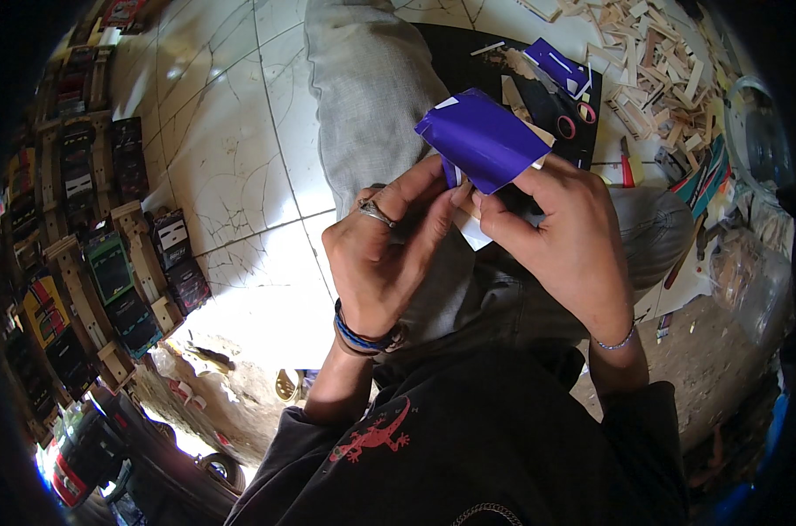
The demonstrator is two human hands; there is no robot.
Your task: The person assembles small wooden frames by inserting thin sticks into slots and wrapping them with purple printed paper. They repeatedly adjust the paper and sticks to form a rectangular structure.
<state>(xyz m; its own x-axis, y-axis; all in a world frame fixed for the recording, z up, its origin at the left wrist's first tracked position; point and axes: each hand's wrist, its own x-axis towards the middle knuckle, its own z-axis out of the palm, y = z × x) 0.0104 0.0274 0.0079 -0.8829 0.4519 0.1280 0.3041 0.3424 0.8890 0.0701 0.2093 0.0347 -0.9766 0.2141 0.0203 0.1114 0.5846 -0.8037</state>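
While the thumb and the index finger of the left hand (371, 254) come together on the lower left edge of the purple piece (484, 136), the right hand (569, 232) closes around its right end, with the thumb below and the other fingers behind. How firmly these hidden fingers press, I cannot tell.

The piece is in the air between both hands, above the person's lap. Its long axis runs slantwise, from the upper left down to the lower right, so that one end points to the right hand and the other one away from it, over the grey trouser leg (363, 114). The broad purple face looks up to the camera. A pale strip (545, 138) shows at the right end, and a white flap (474, 230) hangs under the thumbs.

In my judgement, the purple covering could crease or go crooked if the left fingertips pull harder than the right hand supports. The white flap could be caught in a fold, because it lies so close to the thumbs. If both grips become loose together, the piece could fall on the lap.

Farther out, the scissors (566, 128) and some purple scraps (556, 63) lie on a black board (455, 48), and beyond it many wooden strips (656, 70) make a loose heap on the tiled floor (257, 140).
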